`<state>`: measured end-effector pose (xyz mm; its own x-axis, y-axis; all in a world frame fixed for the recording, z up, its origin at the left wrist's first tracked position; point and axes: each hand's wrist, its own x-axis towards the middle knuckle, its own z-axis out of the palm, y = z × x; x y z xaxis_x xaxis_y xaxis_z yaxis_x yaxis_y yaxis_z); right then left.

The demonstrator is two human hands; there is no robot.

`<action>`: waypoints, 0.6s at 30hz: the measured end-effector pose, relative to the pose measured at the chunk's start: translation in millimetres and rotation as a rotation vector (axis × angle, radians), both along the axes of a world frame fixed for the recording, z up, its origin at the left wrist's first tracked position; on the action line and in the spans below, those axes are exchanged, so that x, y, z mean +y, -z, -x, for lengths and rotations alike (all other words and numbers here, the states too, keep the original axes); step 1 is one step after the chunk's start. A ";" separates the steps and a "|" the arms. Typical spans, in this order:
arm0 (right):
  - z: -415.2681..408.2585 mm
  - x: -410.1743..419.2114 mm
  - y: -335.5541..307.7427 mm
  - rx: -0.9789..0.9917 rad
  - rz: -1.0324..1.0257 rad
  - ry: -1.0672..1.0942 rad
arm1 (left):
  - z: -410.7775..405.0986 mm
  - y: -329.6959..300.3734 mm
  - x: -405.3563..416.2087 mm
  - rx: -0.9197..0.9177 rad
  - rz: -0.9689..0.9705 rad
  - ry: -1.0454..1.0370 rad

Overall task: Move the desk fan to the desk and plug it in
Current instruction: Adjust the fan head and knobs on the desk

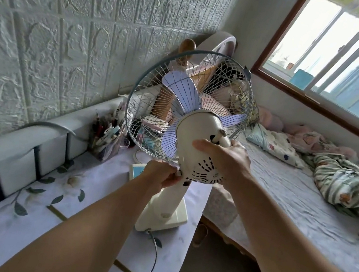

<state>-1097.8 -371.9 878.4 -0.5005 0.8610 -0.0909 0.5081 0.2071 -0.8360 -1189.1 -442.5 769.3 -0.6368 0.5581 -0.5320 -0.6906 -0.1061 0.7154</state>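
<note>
The desk fan (192, 142) is standing on the desk (34, 219), its base (164, 218) sitting at the desk's right edge, beside the bed (291, 194). The right hand (223, 158) is clasping the rear motor housing (200, 138), thumb lying across it. The left hand (162, 174) is closing narrowly on a small fitting at the housing's lower left; what it is pinching cannot be told. Judged from this, the placing step is largely complete and the head is being adjusted or steadied. The cage (189, 105) is facing toward 11 o'clock, away from the person; the stand's long axis is running upright, leaning slightly toward 1 o'clock. The cord (151, 261) is trailing from the base toward 6 o'clock, its plug out of view. The next move calls for releasing the fan, tracing the cord and locating an outlet; none is visible.
</note>
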 end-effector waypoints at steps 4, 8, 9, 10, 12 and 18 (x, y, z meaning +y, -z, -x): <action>5.6 2.5 -8.8 -0.044 0.042 -0.033 | -2.6 -1.8 1.3 -0.011 -0.010 -0.015; 12.0 1.8 -12.3 -0.051 0.064 -0.043 | -4.4 -6.1 -0.2 -0.047 -0.037 -0.014; 13.2 1.2 -12.9 -0.062 0.060 -0.041 | -4.7 -6.4 0.0 -0.052 -0.039 -0.013; 14.4 0.9 -14.1 -0.068 0.064 -0.040 | -5.2 -5.9 0.2 -0.056 -0.039 -0.013; 16.9 1.7 -16.1 -0.067 0.090 -0.035 | -6.3 -5.1 2.0 -0.047 -0.034 -0.009; 23.6 5.2 -17.3 -0.115 0.078 -0.014 | -8.5 -7.7 1.1 -0.013 -0.016 0.000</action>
